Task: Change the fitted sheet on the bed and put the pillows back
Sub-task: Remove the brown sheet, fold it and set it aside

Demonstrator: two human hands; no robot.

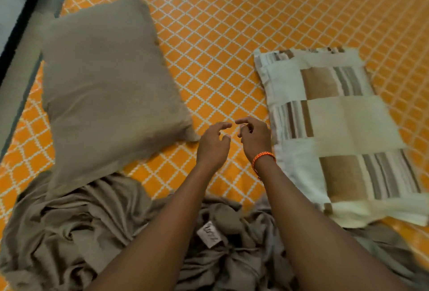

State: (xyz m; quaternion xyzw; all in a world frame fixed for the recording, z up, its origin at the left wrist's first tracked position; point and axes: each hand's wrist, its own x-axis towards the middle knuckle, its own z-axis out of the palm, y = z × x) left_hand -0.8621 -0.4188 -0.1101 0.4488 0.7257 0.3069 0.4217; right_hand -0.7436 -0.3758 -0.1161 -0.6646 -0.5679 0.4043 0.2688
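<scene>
Mattress (232, 23): orange, white lattice print, bare.
Taupe sheet (81, 232): bunched on mattress's near edge.
Taupe pillow (104, 81): mattress's left side.
Patchwork pillow (336, 128): right side.
Left hand (212, 144): fingers loosely curled, holding nothing.
Right hand (254, 138): likewise; orange wristband (263, 157).

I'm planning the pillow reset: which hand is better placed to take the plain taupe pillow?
Probably the left hand: it hovers empty right beside the taupe pillow's near corner. The right hand, also empty, is nearer the patchwork pillow.
</scene>
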